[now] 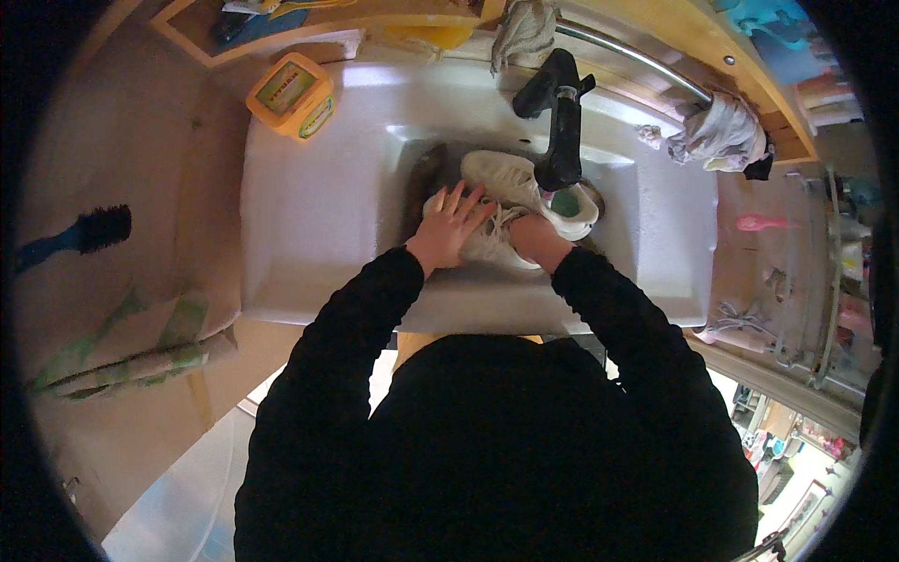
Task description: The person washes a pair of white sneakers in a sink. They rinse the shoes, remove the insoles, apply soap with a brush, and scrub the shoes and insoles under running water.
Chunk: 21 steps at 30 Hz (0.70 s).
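Observation:
Two white lace-up shoes lie in the basin of a white sink [309, 211]. The far shoe [495, 172] rests on its sole side by side with the near one, its greenish inside showing below the spout of a black faucet [564, 133]. On the toe part of the near shoe [484, 246] lies my left hand [449, 228], its fingers spread. My right hand [537, 239] is at the opening of that same shoe, with its fingers hidden inside or behind it, so its grip cannot be made out.
An orange plastic tub [291, 95] stands on the sink's far left corner. A blue-handled brush [98, 230] lies on the left counter, near a folded green-and-white cloth [140, 369]. Cloths hang from a metal rail [632, 55] behind the faucet. A pink brush [762, 223] lies at right.

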Each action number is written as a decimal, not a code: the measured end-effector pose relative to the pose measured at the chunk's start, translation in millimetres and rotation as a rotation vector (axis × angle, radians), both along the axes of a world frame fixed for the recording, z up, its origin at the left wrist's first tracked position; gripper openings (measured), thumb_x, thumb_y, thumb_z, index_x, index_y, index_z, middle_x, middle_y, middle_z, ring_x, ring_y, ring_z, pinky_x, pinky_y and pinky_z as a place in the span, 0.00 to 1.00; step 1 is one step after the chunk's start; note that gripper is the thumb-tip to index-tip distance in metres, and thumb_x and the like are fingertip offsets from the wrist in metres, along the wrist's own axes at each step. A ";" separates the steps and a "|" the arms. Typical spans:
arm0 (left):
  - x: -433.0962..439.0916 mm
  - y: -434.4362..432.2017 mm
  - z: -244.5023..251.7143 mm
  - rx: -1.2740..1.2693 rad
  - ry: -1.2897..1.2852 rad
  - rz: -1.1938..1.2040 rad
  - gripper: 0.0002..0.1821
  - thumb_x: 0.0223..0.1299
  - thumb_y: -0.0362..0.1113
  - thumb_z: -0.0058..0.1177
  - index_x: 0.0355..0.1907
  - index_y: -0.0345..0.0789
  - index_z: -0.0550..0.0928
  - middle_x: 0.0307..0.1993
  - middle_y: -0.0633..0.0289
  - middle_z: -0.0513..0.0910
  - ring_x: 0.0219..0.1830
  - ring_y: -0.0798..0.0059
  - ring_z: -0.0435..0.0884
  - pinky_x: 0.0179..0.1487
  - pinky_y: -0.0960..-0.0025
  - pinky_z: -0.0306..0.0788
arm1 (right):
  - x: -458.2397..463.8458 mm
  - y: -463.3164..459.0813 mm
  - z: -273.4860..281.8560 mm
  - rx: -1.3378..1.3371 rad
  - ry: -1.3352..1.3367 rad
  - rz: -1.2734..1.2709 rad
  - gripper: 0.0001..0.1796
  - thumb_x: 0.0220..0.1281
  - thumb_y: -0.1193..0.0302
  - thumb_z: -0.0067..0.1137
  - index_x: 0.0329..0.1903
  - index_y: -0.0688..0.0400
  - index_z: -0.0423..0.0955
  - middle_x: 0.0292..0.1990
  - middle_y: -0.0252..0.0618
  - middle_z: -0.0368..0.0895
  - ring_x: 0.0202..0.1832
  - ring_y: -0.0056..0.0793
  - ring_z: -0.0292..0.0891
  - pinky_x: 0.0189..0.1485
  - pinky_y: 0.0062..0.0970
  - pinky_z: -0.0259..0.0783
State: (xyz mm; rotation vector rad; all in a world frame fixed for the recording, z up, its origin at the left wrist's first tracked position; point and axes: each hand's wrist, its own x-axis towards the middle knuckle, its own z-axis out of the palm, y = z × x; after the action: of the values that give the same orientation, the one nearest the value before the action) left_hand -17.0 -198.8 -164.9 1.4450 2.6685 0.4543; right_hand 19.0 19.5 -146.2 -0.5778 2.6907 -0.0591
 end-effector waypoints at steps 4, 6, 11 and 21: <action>-1.4 3.5 -0.7 -0.040 -0.046 0.019 0.67 0.21 0.46 0.74 0.72 0.46 0.51 0.72 0.49 0.50 0.71 0.43 0.49 0.68 0.39 0.48 | -5.1 3.4 -26.7 0.031 -0.099 -0.095 0.11 0.56 0.70 0.50 0.35 0.61 0.79 0.31 0.48 0.82 0.34 0.47 0.80 0.38 0.42 0.75; -2.8 3.9 1.6 -0.066 -0.058 0.020 0.67 0.21 0.45 0.74 0.72 0.46 0.51 0.72 0.50 0.50 0.71 0.43 0.49 0.68 0.39 0.49 | -9.8 5.1 -36.5 -0.010 -0.131 -0.179 0.11 0.57 0.70 0.50 0.35 0.61 0.79 0.33 0.48 0.83 0.36 0.46 0.80 0.40 0.42 0.75; -1.7 2.5 10.0 -0.072 -0.080 0.031 0.61 0.27 0.41 0.73 0.71 0.46 0.54 0.71 0.50 0.51 0.70 0.42 0.52 0.67 0.42 0.50 | -9.3 3.4 -30.2 0.006 -0.150 -0.197 0.12 0.57 0.68 0.50 0.37 0.61 0.79 0.35 0.47 0.83 0.38 0.46 0.80 0.41 0.43 0.75; 1.5 5.5 5.5 -0.060 -0.077 0.055 0.67 0.21 0.41 0.75 0.72 0.49 0.51 0.72 0.52 0.49 0.70 0.42 0.51 0.68 0.40 0.49 | 2.1 1.4 -28.9 -0.004 -0.254 -0.345 0.19 0.57 0.66 0.50 0.50 0.60 0.73 0.49 0.52 0.78 0.49 0.49 0.76 0.50 0.42 0.72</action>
State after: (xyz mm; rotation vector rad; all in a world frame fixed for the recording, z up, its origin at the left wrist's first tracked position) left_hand -15.5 -193.3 -159.4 1.3136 2.6429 0.4204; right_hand 21.1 20.9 -175.1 -0.0915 2.5096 -0.2155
